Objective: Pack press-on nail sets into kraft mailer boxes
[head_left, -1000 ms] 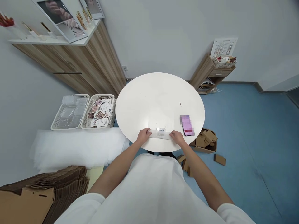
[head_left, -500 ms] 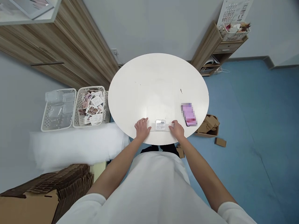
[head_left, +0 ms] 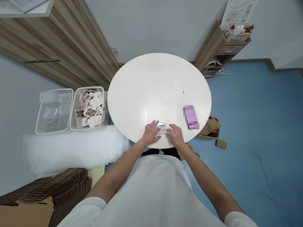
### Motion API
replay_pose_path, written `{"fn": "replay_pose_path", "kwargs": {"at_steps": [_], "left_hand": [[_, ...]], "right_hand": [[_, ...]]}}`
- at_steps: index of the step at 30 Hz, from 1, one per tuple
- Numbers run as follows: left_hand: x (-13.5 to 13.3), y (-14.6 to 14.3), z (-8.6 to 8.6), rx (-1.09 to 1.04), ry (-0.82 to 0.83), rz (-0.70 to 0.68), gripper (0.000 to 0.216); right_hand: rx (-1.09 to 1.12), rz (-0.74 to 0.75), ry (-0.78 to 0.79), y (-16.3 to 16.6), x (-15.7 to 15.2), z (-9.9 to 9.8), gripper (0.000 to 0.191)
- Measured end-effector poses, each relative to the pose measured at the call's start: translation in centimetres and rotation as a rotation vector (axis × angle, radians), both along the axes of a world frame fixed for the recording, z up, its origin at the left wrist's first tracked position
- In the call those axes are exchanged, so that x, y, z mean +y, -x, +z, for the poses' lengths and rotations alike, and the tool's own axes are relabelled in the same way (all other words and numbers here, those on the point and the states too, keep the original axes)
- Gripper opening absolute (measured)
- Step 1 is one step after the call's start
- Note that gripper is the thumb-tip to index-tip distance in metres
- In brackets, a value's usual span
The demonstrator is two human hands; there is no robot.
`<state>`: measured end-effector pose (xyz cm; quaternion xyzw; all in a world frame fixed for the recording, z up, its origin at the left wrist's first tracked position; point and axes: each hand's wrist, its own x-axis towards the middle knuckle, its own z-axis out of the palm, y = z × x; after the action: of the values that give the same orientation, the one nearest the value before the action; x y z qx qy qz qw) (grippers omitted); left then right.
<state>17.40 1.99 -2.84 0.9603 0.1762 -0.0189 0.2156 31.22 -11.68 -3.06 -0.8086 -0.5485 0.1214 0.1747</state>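
A small clear packet point(head_left: 163, 126) lies on a thin white sheet at the near edge of the round white table point(head_left: 158, 85). My left hand point(head_left: 151, 133) rests on the sheet at the packet's left, fingers spread and flat. My right hand point(head_left: 174, 134) presses down at the packet's right, fingers stretched out over the sheet. Both hands touch the packet's ends, and most of the sheet is hidden under them.
A purple phone point(head_left: 190, 117) lies on the table's right. Two white baskets point(head_left: 54, 108) stand to the left, one holding nail-tip cards point(head_left: 91, 108). Flat cardboard stacks point(head_left: 47, 189) lie at lower left; small cardboard boxes point(head_left: 211, 127) sit on the blue floor. Wooden cabinets stand by the wall.
Both hands have slid inward along the white sheet toward the packet, from wide apart to right beside it. The camera has tipped downward over the table.
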Motion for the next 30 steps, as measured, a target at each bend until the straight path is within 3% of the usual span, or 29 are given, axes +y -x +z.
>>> {"fn": "replay_pose_path", "kwargs": {"at_steps": [3,8,14,19,26,30], "left_hand": [[0.6,-0.8,-0.2,0.015,0.024,-0.036,0.03],[1.0,-1.5,0.2,0.005,0.038,-0.067,0.031],[0.3,0.1,1.5,0.041,0.122,-0.124,0.032],[-0.3,1.3,2.1,0.066,0.154,-0.146,0.024],[0.4,0.7,2.1,-0.007,0.165,-0.133,0.018],[1.0,0.8,2.1,0.002,0.183,-0.111,0.028]], "right_hand": [[0.043,0.222,0.049,0.1,1.0,-0.6,0.029],[0.056,0.214,0.082,-0.6,2.5,-1.2,0.025],[0.151,0.275,0.068,0.8,1.2,0.5,0.026],[0.209,0.243,0.115,2.3,-0.2,1.4,0.021],[0.246,0.246,0.134,1.5,0.6,2.1,0.019],[0.218,0.226,0.067,0.9,1.1,2.5,0.019]]}}
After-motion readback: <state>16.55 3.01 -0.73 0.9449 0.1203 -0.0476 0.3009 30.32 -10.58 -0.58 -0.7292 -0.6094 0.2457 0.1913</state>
